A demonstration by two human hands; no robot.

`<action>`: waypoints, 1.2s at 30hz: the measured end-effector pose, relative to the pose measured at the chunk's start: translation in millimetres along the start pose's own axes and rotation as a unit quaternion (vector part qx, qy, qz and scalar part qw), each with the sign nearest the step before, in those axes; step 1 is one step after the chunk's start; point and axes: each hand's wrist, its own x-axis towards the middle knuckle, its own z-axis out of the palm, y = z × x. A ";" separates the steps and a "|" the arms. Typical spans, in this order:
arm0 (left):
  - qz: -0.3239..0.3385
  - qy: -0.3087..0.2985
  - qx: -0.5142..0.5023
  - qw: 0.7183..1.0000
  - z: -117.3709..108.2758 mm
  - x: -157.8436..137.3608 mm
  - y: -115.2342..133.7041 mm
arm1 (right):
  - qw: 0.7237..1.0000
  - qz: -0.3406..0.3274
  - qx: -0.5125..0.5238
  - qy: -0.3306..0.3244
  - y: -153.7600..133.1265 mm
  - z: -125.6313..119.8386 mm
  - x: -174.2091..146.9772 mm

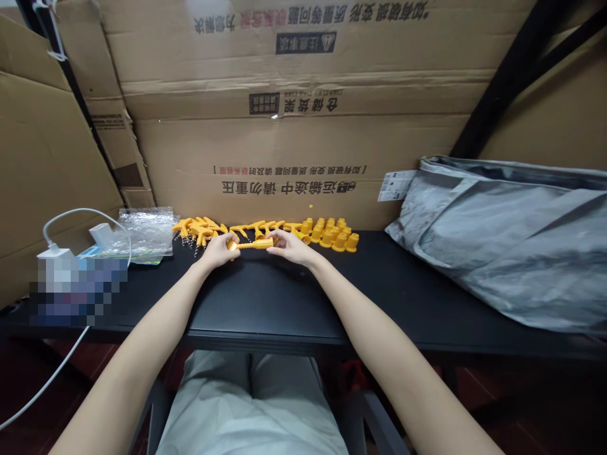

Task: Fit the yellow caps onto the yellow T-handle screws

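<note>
Bridging left hand (pixel 220 251) and right hand (pixel 292 247), over the black table (pixel 265 300) — a yellow corkscrew piece (pixel 262 244). Left fingers close round its handle end, right fingers pinch its sleeve. Probably light, stiff, smooth plastic — best held at both ends.

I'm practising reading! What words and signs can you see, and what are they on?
Upside down on the cardboard:
"如有破损 变形 质量等问题 联系客服 为您解决"
"注意事项", with a warning triangle
"仓储货架"
"如有破损 变形 质量问题 请及时联系客服"
"运输途中 请勿重压"
Too small or blurred to read:
print around "仓储货架", including the dark box
print on the left strip
the white label by the grey bag
</note>
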 end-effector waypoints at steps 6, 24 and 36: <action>-0.029 -0.053 -0.047 0.997 -0.7 4.0 -7.9 | 0.993 -0.065 -0.102 0.014 -12.0 -5.0 -1.5; -0.034 -0.042 -0.100 0.994 -2.3 0.5 0.7 | 0.997 -0.034 -0.061 0.020 -13.5 -5.1 -1.8; -0.017 -0.041 -0.080 0.996 -3.4 -0.3 -0.5 | 1.000 -0.002 -0.007 0.001 -14.5 -5.7 -3.1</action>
